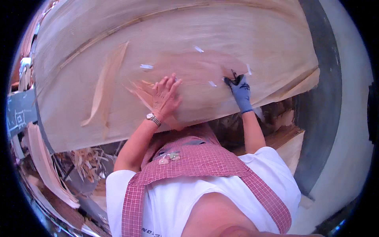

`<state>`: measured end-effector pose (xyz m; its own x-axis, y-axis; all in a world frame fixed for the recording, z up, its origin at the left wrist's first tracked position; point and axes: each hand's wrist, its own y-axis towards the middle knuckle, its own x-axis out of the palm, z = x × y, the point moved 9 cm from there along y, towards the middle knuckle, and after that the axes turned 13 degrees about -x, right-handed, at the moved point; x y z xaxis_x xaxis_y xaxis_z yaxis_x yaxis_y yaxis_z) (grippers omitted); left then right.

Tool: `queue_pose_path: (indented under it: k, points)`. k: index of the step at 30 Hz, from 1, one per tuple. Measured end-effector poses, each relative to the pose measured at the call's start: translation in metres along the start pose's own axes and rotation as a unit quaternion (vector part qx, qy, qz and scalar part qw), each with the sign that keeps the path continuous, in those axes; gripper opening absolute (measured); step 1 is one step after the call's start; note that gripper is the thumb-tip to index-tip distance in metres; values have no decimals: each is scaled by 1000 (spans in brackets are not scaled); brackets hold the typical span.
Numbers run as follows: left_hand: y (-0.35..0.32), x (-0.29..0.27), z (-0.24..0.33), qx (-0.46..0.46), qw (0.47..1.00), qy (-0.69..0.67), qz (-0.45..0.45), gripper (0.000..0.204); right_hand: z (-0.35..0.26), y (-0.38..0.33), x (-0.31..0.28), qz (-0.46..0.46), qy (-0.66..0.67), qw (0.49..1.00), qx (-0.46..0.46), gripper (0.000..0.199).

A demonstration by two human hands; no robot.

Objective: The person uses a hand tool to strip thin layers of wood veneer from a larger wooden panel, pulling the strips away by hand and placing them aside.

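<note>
A large pale wood veneer sheet (189, 27) spreads in front of me, with a redder area (197, 65) in its middle. Small strips of whitish tape (146, 66) stick to the sheet around that area. My left hand (166, 96), bare with a watch at the wrist, lies flat with fingers stretched, beside a splintered piece of veneer (141, 94). My right hand (240, 87) wears a grey-blue glove with black fingertips. Its fingers are bent together at the redder area's right side, around something small and dark that I cannot make out.
A loose long veneer strip (106, 85) lies on the sheet at left. Below the sheet's near edge are wood scraps (89, 162) and stacked veneer (287, 144). More veneer pieces (47, 166) stand at far left. A grey floor (347, 118) runs along the right.
</note>
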<state>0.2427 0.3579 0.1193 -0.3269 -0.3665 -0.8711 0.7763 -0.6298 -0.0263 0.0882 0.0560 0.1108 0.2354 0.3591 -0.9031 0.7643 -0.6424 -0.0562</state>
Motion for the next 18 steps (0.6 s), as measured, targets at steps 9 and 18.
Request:
queue_pose_path:
  k: [9,18]
  points:
    - [-67,-139,-232,-149,977,148,44,81,-227,-159,101,9,7,1000,-29,66]
    - [-182,-137,-236,238,949,-149,-145,31,-298,-369,218,147,362,899,200,34]
